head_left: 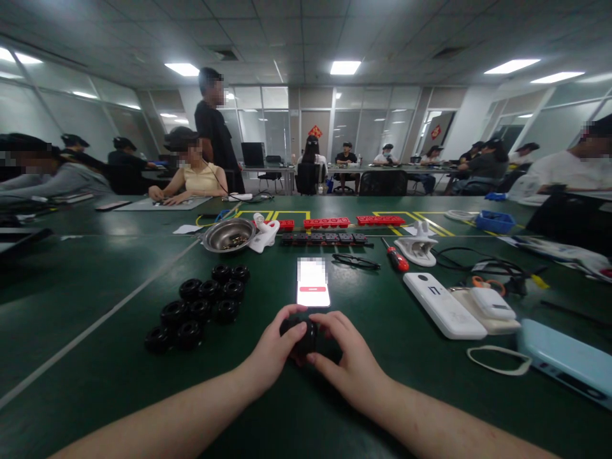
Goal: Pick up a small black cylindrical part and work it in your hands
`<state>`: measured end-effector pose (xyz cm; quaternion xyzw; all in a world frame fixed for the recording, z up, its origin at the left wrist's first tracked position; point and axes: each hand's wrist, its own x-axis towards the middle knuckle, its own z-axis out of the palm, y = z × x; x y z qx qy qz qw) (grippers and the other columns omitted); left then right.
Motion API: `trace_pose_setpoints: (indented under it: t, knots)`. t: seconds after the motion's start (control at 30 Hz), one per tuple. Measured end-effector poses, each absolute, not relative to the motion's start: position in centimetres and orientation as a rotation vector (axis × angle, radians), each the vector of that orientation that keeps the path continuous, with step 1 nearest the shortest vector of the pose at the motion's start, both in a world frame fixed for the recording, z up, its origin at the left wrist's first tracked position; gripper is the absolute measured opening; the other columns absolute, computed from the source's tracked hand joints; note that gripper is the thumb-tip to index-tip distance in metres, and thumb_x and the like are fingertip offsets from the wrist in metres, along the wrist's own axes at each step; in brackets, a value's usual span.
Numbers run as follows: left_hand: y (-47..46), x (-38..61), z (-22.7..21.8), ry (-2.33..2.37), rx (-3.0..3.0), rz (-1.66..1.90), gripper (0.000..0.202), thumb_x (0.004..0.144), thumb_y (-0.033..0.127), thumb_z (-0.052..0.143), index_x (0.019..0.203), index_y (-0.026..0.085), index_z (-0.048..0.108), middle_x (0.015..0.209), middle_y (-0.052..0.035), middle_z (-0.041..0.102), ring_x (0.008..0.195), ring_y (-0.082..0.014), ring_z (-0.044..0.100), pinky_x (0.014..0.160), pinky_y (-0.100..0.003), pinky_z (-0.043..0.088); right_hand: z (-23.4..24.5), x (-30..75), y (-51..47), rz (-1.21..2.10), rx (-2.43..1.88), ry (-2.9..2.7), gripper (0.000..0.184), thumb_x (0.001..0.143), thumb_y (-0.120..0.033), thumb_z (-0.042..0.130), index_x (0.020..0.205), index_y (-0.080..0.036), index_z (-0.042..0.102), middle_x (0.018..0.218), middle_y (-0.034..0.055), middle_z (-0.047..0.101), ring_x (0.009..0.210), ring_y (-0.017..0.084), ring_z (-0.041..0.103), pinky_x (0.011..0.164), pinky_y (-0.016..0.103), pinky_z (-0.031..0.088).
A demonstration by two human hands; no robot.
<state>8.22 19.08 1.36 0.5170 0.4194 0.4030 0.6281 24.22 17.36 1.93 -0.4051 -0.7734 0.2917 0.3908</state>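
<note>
Between my hands is a round black wheel-like part [310, 336], held just above the green table [268, 414]. My left hand [275, 344] grips it from the left, thumb over its near face and fingers behind. My right hand [351, 357] has its fingers and thumb closed against the right side of the same part. Several similar black wheel-like parts [199, 310] stand in rows to the left. Just beyond my fingers lies a phone [313, 297] with a lit screen. Much of the held part is hidden by my fingers.
Further back are a metal bowl [229, 236] with small brass-coloured pieces, red trays [327, 222], a black strip [325, 240] and glasses [356, 261]. At right lie a red screwdriver [396, 259], a white power bank [444, 306] and a light-blue case [568, 360]. Other people sit around.
</note>
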Motion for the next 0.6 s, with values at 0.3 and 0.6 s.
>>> trace_pose_setpoints:
  t: [0.3, 0.6]
  knots:
    - [18.87, 7.9, 1.09, 0.909, 1.189, 0.953, 0.052, 0.067, 0.035, 0.054, 0.113, 0.022, 0.033, 0.09, -0.0033, 0.048, 0.073, -0.0175, 0.053, 0.055, -0.026, 0.043, 1.91, 24.17, 17.61, 0.767, -1.12, -1.978, 0.019, 0.076, -0.027, 0.056, 0.093, -0.018, 0.055, 0.084, 0.0036, 0.053, 0.078, 0.017, 0.049, 0.067, 0.031, 0.041]
    - [18.98, 8.22, 1.5, 1.0, 1.176, 0.92, 0.038, 0.072, 0.036, 0.049, 0.105, 0.019, 0.038, 0.086, -0.0032, 0.05, 0.066, -0.0149, 0.053, 0.052, -0.025, 0.042, 1.91, 24.23, 17.4, 0.774, -1.033, -2.002, 0.048, 0.071, -0.013, 0.059, 0.115, -0.025, 0.044, 0.1, 0.0027, 0.047, 0.089, 0.016, 0.047, 0.078, 0.03, 0.041]
